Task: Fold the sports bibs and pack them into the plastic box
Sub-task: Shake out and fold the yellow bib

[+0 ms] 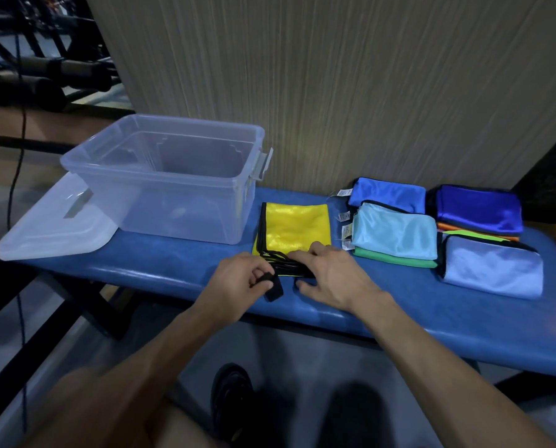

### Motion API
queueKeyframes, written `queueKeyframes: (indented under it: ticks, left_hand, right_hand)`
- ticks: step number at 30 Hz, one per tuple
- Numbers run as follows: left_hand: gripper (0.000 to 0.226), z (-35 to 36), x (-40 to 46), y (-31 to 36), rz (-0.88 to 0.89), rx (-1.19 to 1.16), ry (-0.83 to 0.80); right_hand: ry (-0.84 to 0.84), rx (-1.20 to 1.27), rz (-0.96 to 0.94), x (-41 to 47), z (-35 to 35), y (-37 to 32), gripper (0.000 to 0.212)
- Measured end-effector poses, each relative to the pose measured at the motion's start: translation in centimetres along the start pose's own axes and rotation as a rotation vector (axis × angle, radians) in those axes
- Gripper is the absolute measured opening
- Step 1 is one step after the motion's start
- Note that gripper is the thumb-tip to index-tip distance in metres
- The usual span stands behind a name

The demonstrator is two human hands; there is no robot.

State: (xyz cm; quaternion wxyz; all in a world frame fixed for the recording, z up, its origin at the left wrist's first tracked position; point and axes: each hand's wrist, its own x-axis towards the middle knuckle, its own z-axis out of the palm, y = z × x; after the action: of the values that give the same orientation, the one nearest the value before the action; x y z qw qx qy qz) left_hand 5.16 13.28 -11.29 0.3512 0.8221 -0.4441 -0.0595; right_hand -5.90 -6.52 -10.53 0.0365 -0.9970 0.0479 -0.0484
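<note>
A folded yellow bib with black trim lies on the blue bench, right of the clear plastic box, which holds no bibs. Its black straps bunch at the near edge. My left hand pinches a black strap end. My right hand presses flat on the bunched straps and the bib's near edge. Folded bibs sit to the right: blue, light blue over green, dark blue over orange, and pale blue.
The box's lid lies flat at the bench's left end, partly under the box. A ribbed wall panel stands right behind the bench. Dark gym equipment fills the far left. My shoes are on the floor below.
</note>
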Motion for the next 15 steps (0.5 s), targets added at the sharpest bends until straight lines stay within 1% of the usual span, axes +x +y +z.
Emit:
queueKeyframes:
  ticks: [6, 8, 10, 12, 15]
  left_hand:
    - [0.021, 1.2, -0.3, -0.3, 0.093, 0.067, -0.130]
    - [0.032, 1.4, -0.6, -0.5, 0.094, 0.075, -0.147]
    - [0.044, 2.2, -0.8, -0.9, 0.112, 0.131, -0.128]
    - [0.039, 3.1, -1.0, -1.3, 0.159, 0.197, -0.045]
    - [0.013, 3.7, -1.4, -1.5, 0.314, 0.253, 0.127]
  right_hand:
    - [0.021, -0.005, 0.003, 0.1, 0.6, 0.2, 0.058]
    - [0.025, 0.002, 0.000, 0.1, 0.7, 0.2, 0.058]
    - [0.030, -0.001, 0.001, 0.1, 0.8, 0.3, 0.059]
    - [0.040, -0.003, 0.001, 0.0, 0.9, 0.3, 0.059]
    - [0.037, -0.003, 0.007, 0.1, 0.9, 0.1, 0.064]
